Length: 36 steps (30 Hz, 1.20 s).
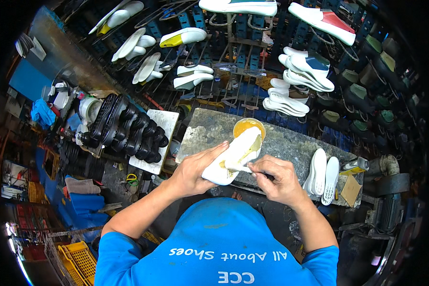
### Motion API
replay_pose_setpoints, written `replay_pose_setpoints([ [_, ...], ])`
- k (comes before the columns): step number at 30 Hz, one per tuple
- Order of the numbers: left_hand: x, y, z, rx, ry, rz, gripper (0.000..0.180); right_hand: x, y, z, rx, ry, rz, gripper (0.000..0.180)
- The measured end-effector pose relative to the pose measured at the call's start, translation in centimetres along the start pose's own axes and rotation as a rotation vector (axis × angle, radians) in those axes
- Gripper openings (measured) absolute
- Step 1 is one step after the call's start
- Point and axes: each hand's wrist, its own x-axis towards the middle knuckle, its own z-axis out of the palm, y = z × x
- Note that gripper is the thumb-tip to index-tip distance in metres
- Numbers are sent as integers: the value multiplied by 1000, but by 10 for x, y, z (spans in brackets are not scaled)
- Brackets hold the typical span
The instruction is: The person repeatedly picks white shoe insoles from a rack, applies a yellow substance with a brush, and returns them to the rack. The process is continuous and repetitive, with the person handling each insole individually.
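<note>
**Small brush [236, 166] laid against a white shoe [241, 148]**

The white shoe is held up over the near edge of the grey, stained desk [209, 131], its far end overlapping a round bowl [248, 120] of amber liquid in this view. The left hand [191, 170] is clasped around the shoe's left side. The right hand [277, 180] pinches the small brush by its handle between thumb and fingers, the pale head against the shoe's yellow-smeared face. Farther right on the desk are two white soles [330, 181], side by side, a yellow-and-grey can [354, 166] and a tan card [351, 190].
</note>
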Motion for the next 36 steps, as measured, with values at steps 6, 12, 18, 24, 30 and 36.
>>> replay_pose_setpoints([
  [6,-5,18,-9,-287,-145,-258,99,20,-12,-37,-151,-178,-153,21],
  [12,-10,20,-9,-527,-210,-360,91,44,-10,-39,-107,-199,-138,20],
  [18,-21,8,-9,-947,-188,-494,75,57,-17,-38,32,-196,-165,14],
  [24,-29,-3,-6,-1217,-115,-503,75,57,-11,-36,106,-282,-176,18],
  [30,-33,-15,2,-1212,31,-487,93,54,-16,-38,-42,-277,-117,20],
  [36,-41,-30,-7,-1335,20,-497,83,37,-36,-60,-29,-491,155,18],
])
